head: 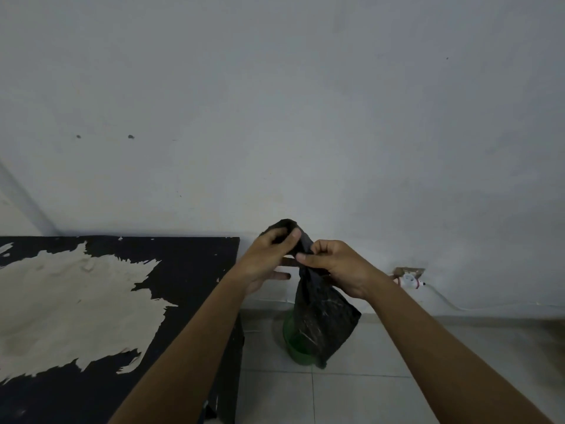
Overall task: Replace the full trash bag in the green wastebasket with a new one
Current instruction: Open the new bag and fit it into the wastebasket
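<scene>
Black trash bag (321, 319) pinched by both hands: left (269, 261), right (333, 267).

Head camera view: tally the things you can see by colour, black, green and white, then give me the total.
Black: 2, trash bag and table
Green: 1, wastebasket
White: 1, wall plug
Total: 4

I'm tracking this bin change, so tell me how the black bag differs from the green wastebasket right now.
The black bag hangs in the air, pinched at its top by the left hand and right hand; the green wastebasket stands on the floor tiles. The black bag is limp and creased; the green wastebasket has a round, firm shape. Both are near the wall.
</scene>
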The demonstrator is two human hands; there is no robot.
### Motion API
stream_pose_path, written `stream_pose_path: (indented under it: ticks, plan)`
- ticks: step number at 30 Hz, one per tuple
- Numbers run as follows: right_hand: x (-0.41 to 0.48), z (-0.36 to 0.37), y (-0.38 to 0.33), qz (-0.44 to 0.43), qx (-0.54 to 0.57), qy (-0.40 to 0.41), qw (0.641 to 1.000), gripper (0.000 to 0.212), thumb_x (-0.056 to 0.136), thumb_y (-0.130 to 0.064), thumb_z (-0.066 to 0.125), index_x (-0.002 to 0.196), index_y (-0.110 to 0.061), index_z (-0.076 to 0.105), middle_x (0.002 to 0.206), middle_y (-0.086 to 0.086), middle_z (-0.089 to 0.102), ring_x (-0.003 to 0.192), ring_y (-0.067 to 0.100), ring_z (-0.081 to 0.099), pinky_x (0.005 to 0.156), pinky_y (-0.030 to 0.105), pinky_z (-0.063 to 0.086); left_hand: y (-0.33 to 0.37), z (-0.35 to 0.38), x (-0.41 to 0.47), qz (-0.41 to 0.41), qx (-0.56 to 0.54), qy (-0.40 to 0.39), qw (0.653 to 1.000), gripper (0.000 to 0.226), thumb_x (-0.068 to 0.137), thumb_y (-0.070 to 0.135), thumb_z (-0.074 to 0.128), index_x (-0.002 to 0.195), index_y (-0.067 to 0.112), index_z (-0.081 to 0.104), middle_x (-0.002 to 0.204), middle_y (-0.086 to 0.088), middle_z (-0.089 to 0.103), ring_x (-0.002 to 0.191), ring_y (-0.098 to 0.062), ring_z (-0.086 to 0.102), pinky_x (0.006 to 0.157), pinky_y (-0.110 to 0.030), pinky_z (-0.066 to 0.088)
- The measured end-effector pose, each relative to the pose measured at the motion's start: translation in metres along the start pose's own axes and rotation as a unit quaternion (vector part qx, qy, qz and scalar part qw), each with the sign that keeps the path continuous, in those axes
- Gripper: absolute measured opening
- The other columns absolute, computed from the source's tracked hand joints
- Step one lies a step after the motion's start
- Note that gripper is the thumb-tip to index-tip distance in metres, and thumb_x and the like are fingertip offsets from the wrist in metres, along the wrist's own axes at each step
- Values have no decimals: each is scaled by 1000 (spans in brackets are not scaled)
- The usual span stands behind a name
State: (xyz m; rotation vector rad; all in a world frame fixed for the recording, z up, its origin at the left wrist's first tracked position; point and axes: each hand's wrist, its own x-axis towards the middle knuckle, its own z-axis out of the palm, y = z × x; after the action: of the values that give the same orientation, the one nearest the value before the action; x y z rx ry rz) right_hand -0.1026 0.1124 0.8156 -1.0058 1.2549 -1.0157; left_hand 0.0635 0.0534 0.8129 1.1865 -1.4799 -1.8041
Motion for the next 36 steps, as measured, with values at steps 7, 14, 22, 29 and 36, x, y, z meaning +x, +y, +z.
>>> stream_pose_path:
  ticks: [7,14,22,29,36]
  plan:
    - [-9,-25,2,18,13,109,994,22,91,-24,68,78,-14,52,77,9,62,67,21,62,52,27,52,-13,-3,13,42,-34,70,996,28,84,6,73,110,11,63,103,-19,70,87,-29,71,69,-34,58]
    - [-8,-78,15,-15,165,354,920,14,97,-3,48,99,-16,44,91,14,56,76,27,58,67,45,56,-51,-42,10,11,579,40,814,19,93,10,53,98,1,70,93,-12,67,85,-27,64,69,-26,49]
    - [-8,-79,17,-10,199,298,934,23,96,1,44,110,-17,41,92,7,53,74,21,53,71,43,52,-80,-49,-2,-165,351,39,921,95,78,39,75,152,28,16,138,-9,48,107,-27,57,55,-29,53]
    - [-14,-54,6,-97,-102,131,981,26,91,8,53,86,-15,63,88,6,64,82,21,60,71,31,53,-71,-39,5,66,464,166,868,65,72,60,72,117,16,56,123,-1,50,110,-21,48,95,-41,47]
    - [-33,-69,5,-99,-130,9,987,36,77,13,69,96,-17,68,98,0,69,90,17,65,81,30,55,-99,-11,40,94,470,186,858,19,87,12,50,103,18,57,103,-7,62,97,-31,61,79,-46,54]
